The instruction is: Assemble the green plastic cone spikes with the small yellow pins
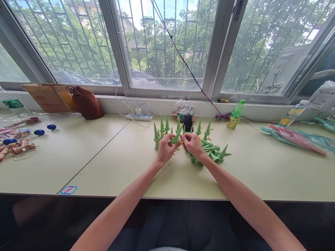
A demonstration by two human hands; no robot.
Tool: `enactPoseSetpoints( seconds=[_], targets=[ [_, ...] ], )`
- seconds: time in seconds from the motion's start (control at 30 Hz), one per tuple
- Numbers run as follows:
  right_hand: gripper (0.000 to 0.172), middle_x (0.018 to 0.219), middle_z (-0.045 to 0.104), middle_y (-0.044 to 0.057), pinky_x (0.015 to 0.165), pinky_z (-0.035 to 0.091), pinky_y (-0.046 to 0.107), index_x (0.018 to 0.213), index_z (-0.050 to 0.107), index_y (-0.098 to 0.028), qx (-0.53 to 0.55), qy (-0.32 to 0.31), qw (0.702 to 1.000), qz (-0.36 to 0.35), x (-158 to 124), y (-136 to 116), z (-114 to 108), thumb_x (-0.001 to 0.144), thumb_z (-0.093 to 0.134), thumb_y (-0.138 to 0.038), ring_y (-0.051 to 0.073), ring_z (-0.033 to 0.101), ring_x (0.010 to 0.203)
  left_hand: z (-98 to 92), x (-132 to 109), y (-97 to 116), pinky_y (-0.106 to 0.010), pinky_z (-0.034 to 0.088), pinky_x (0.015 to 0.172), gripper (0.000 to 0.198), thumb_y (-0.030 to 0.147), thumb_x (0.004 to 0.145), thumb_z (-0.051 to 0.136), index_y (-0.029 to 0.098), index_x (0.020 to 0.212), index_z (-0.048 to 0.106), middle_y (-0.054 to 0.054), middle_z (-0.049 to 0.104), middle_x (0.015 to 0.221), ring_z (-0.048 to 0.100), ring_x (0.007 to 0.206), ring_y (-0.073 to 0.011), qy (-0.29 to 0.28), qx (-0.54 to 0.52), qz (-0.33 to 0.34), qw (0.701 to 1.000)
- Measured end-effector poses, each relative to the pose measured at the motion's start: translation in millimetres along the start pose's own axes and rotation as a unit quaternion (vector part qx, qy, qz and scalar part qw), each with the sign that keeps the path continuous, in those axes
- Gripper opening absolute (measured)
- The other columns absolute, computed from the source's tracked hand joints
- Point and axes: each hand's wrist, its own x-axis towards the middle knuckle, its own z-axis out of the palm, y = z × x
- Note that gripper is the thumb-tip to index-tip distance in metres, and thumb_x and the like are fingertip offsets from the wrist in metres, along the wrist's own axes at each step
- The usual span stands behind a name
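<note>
My left hand is closed around a green plastic watering spike, its point tilted up and to the right. Against that spike's side, the fingertips of my right hand pinch a small yellow valve; whether it sits inside the spike is hidden by my fingers. Several finished-looking spikes stand point-up behind my left hand, and others with yellow valves stand behind my right. Beside my right wrist lies a heap of loose green spikes. A few small yellow pieces show on the table between my hands.
A black phone-like object leans at the back before crumpled clear plastic. Further right stands a green-capped bottle, then plastic-wrapped items. A power strip, brown pouch, cardboard box and wooden toys with blue balls are leftward.
</note>
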Motion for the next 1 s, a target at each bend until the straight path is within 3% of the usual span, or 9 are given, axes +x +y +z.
enactPoseSetpoints(
  seconds=[0.37, 0.67, 1.0],
  targets=[
    [0.041, 0.045, 0.050, -0.003, 0.039, 0.034, 0.024, 0.059, 0.050, -0.019, 0.060, -0.002, 0.998, 0.032, 1.1, 0.3, 1.6, 0.083, 0.057, -0.053, 0.009, 0.044, 0.036, -0.3, 0.3, -0.7, -0.019, 0.038, 0.041, 0.033, 0.045, 0.075, 0.072, 0.019, 0.093, 0.062, -0.003, 0.059, 0.087, 0.042, 0.048, -0.0049, 0.005, 0.020, 0.021, 1.000],
    [0.039, 0.047, 0.050, -0.003, 0.040, 0.036, 0.023, 0.063, 0.053, -0.019, 0.064, 0.002, 0.998, 0.022, 0.7, -0.3, 1.9, 0.081, 0.060, -0.053, 0.009, 0.045, 0.037, 0.6, 1.0, 1.3, -0.020, 0.041, 0.047, 0.033, 0.043, 0.077, 0.071, 0.018, 0.095, 0.061, -0.005, 0.062, 0.089, 0.056, 0.061, -0.0109, 0.030, 0.055, 0.028, 0.998],
    [0.033, 0.047, 0.050, -0.003, 0.041, 0.036, 0.024, 0.062, 0.051, -0.019, 0.054, 0.006, 0.998, 0.019, 2.0, 4.6, 2.4, 0.084, 0.057, -0.043, 0.010, 0.045, 0.037, -0.6, -0.7, 0.7, -0.023, 0.043, 0.047, 0.034, 0.043, 0.080, 0.068, 0.019, 0.104, 0.065, -0.004, 0.063, 0.095, 0.044, 0.044, -0.0046, -0.009, 0.056, 0.030, 0.998]
  ],
)
